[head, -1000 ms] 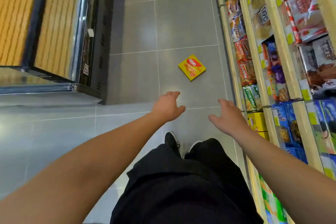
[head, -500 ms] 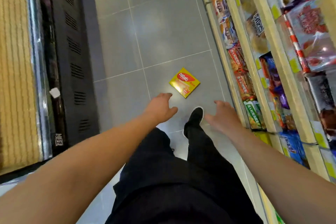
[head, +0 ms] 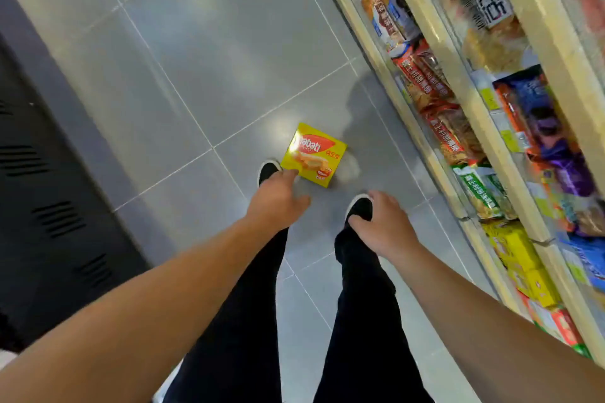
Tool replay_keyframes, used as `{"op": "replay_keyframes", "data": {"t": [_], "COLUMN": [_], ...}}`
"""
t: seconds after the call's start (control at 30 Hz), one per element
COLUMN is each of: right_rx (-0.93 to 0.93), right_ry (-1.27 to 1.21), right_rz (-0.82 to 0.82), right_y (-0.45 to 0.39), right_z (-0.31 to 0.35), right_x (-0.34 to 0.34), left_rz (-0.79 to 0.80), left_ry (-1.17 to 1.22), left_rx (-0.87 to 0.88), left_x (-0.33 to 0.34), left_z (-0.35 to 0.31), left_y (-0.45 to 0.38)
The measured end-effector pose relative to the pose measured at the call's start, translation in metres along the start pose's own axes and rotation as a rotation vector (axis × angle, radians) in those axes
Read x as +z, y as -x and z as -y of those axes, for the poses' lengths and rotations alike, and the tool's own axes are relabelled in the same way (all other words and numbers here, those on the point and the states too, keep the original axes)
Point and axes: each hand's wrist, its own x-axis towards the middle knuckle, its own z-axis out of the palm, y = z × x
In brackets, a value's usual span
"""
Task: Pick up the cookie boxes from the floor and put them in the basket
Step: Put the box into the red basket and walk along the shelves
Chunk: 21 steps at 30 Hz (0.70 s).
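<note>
We stand in a shop aisle on a grey tiled floor (head: 203, 42), with snack shelves (head: 458, 82) running along our right and a dark vented cabinet (head: 49, 206) on our left. A yellow cookie box (head: 315, 154) lies flat on the floor just ahead of our shoes, close to the lowest shelf. Our left hand (head: 278, 201) reaches toward it, fingers loosely extended and holding nothing, its fingertips appearing near the box's near edge. Our right hand (head: 384, 226) hangs relaxed and empty, apart from the box. We judge this to be the approach before picking up. Next we must bend lower, close fingers round the box and lift it. No basket is in view.
</note>
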Motion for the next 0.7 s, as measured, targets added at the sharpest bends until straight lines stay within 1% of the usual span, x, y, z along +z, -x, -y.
{"op": "replay_keyframes", "data": {"t": [0.17, 0.3, 0.4, 0.5, 0.6, 0.7], "right_rx": [0.063, 0.143, 0.212, 0.296, 0.373, 0.387], "right_ry": [-0.123, -0.181, -0.272, -0.407, -0.58, -0.641], "right_rz": [-0.005, 0.008, -0.002, -0.019, -0.083, -0.249], "right_y": [-0.117, -0.228, -0.3, -0.361, -0.405, -0.434], "right_z": [0.009, -0.011, -0.03, -0.048, -0.058, -0.061], "right_x": [0.047, 0.106, 0.152, 0.195, 0.226, 0.244], "left_rz": [0.025, 0.02, 0.053, -0.002, -0.062, -0.071], "left_ry": [-0.079, -0.101, -0.094, -0.053, 0.012, 0.038], "left_rx": [0.05, 0.064, 0.068, 0.015, -0.057, -0.049], "left_x": [0.019, 0.072, 0.111, 0.143, 0.165, 0.186], "left_z": [0.034, 0.068, 0.095, 0.124, 0.15, 0.165], "left_y": [-0.117, -0.212, -0.276, -0.337, -0.384, -0.408]}}
